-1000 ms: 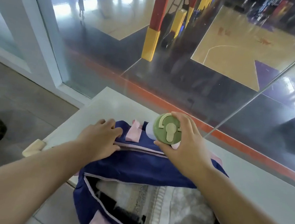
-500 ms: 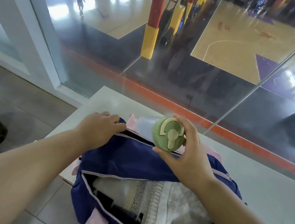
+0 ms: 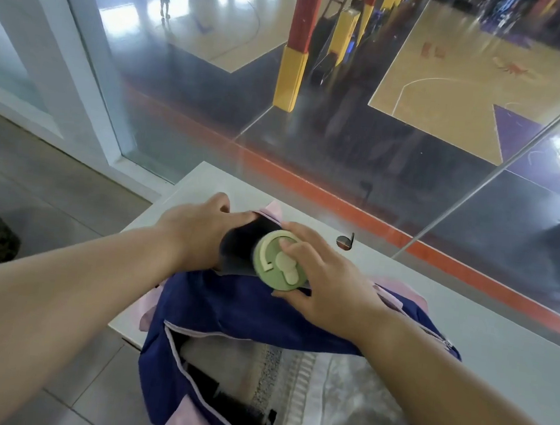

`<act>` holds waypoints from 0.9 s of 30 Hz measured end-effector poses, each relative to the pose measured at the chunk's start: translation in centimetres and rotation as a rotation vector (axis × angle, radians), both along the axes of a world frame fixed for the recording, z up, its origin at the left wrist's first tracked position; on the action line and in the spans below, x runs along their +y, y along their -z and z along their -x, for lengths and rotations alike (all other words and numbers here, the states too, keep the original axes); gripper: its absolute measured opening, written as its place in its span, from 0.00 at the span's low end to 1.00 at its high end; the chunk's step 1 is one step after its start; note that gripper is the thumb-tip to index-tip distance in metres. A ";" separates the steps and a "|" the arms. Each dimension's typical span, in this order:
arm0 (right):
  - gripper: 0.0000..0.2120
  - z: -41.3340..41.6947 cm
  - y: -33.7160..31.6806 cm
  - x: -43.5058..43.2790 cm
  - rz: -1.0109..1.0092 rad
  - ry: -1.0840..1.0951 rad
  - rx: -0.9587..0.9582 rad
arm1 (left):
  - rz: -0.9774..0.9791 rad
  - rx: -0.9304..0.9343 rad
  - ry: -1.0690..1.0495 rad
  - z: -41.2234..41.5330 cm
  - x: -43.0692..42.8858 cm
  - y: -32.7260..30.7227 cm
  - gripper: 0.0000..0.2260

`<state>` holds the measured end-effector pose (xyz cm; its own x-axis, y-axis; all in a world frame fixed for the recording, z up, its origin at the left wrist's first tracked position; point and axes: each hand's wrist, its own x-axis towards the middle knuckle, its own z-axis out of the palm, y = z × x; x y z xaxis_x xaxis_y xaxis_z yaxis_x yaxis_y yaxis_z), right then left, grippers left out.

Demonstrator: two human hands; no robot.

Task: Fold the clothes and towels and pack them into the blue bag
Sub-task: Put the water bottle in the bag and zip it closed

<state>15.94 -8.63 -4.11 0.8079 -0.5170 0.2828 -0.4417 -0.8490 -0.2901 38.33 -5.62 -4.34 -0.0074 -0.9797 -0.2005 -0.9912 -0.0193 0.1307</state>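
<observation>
The bag [image 3: 229,309], soft and limp, lies on the counter [image 3: 463,347] edge with folded towels [image 3: 324,392] packed inside. Its pocket [image 3: 245,243] rim, judged the best hold, is gripped by the left hand [image 3: 196,228]. A rigid, probably slippery bottle [image 3: 279,263] is clasped at the lid by the right hand [image 3: 330,284].

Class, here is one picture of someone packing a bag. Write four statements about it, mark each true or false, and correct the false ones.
1. The dark blue fabric bag lies on a white bench beside a glass wall. True.
2. The left hand lies flat on the bench. False: it holds open a pocket of the bag.
3. The right hand grips a green-lidded plastic bottle. True.
4. The bag's main compartment is zipped shut. False: it is open, showing folded grey and white towels.
</observation>
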 end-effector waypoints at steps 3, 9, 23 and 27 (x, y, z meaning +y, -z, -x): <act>0.27 -1.9 0.4 -0.6 0.059 -0.067 0.106 | -0.021 0.125 -0.037 -0.1 0.0 -0.7 0.29; 0.21 -3.0 2.6 -2.1 0.173 -0.085 0.313 | -0.032 0.127 -0.010 -0.5 0.0 -1.2 0.34; 0.16 -1.8 -0.7 -1.1 -0.161 0.013 0.498 | 0.005 -0.071 0.023 0.7 1.5 -1.5 0.22; 0.13 0.9 -2.9 0.1 -0.235 0.122 0.412 | 0.076 -0.015 0.042 2.6 3.3 -2.6 0.17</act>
<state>15.06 -8.53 -1.22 0.7574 -0.6267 -0.1834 -0.6526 -0.7160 -0.2480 35.71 -2.29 -1.78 -0.0465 -0.9910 -0.1255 -0.9928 0.0319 0.1154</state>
